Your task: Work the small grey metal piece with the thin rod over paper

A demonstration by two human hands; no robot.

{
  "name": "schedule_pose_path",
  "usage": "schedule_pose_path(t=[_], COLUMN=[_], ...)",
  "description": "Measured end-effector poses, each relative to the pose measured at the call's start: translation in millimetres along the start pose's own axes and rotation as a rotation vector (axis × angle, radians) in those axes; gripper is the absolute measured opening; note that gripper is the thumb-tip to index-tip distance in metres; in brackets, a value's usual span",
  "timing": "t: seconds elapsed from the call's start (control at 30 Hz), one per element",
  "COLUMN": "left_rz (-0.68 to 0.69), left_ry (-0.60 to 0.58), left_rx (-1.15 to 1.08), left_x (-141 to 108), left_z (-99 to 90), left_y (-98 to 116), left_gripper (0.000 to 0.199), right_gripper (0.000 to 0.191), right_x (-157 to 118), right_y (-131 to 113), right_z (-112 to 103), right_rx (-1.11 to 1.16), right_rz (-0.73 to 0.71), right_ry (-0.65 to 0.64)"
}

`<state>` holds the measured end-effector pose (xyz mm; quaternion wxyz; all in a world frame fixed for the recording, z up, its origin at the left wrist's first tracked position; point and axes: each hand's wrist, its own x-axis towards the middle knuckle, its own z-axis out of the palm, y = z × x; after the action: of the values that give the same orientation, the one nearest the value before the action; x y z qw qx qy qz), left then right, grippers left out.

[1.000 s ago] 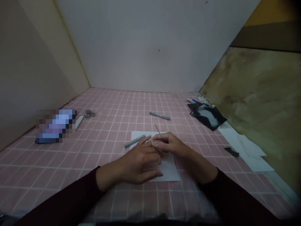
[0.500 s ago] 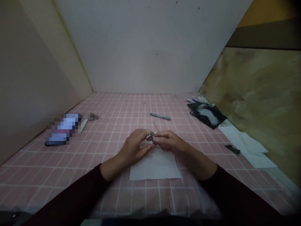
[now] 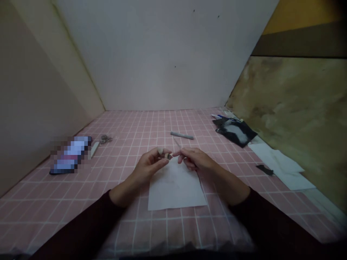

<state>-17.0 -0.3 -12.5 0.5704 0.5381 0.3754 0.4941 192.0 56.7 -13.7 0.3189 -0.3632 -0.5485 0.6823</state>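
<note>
Pink grid mat [image 3: 173, 234] under all items. Far left: pixelated object [image 3: 71, 155], white strip [image 3: 94, 149] just beside it, small metal rings [image 3: 105, 139] beyond. Center: left hand [image 3: 148, 164] pinching small tan piece [image 3: 168, 156]; right hand [image 3: 196, 159] gripping thin rod [image 3: 177, 143], tip pointing up and away. Hands together, not clearly touching, raised above white sheet [image 3: 176, 187]. Gray stick [image 3: 182, 135] lies beyond hands. Right: black pouch [image 3: 235, 130]; loose white papers [image 3: 282, 169] with dark scrap [image 3: 265, 169] on them.
</note>
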Motion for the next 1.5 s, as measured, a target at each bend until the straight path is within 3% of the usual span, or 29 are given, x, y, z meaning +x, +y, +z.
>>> schedule_pose_path(t=[0.1,0.23,0.57,0.83,1.1,1.5], left_rz=[-0.086,-0.107,-0.164,-0.175,-0.137,-0.152], left_ry=[0.019,0.047,0.037,0.050,0.144,0.211], left_rx=[-0.179,-0.247,-0.365,-0.386,-0.386,-0.289], left_x=[1,4,11,13,16,18], left_z=[0.8,-3.0,-10.7,-12.4,-16.9,-20.6], left_y=[2,-1,-6,-6,-3,-1], left_gripper=[0.022,0.022,0.026,0.024,0.013,0.017], right_gripper=[0.027,0.035,0.033,0.033,0.036,0.035], right_x=[6,12,12,9,8,10], right_y=[5,12,15,16,17,17], right_z=[-4,-8,-11,-11,-12,-22], right_rx=[-0.063,-0.182,-0.319,-0.773,-0.800,-0.901], right_rz=[0.022,0.039,-0.009,-0.316,-0.320,-0.339], right_ry=[0.067,0.105,0.105,0.258,0.253,0.320])
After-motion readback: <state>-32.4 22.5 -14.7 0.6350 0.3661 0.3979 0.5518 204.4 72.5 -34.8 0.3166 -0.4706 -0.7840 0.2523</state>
